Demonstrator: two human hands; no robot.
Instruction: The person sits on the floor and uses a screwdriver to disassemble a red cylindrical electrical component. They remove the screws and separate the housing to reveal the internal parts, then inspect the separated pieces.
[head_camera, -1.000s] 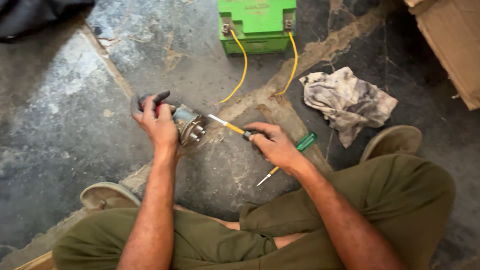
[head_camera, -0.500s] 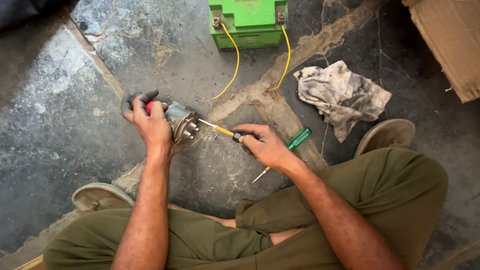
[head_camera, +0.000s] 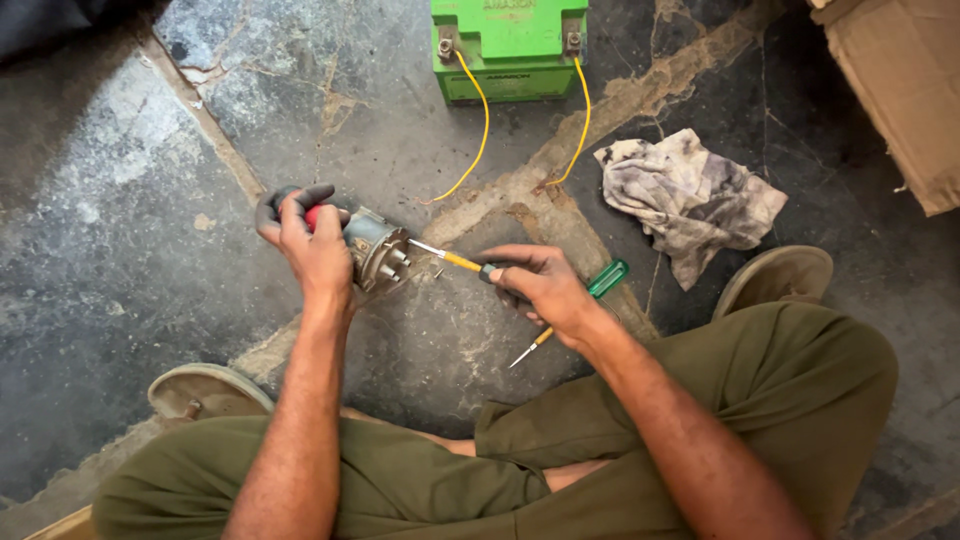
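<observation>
A small metal motor unit (head_camera: 372, 248) w/ red-and-black rear end is gripped by the left hand (head_camera: 312, 248), fingers wrapped round its body, just above the stone floor (head_camera: 120, 230). A yellow-handled screwdriver (head_camera: 452, 259) is held closed in the right hand (head_camera: 540, 285), tip at the motor's terminal face. Judged rigid, fairly heavy for its size, prob. greasy; best held round the casing, not the studs. A green-handled screwdriver (head_camera: 600, 285) lies beside the right hand.

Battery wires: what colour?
Yellow, both wires from the green battery; clearest in the head view, the only one.
</observation>
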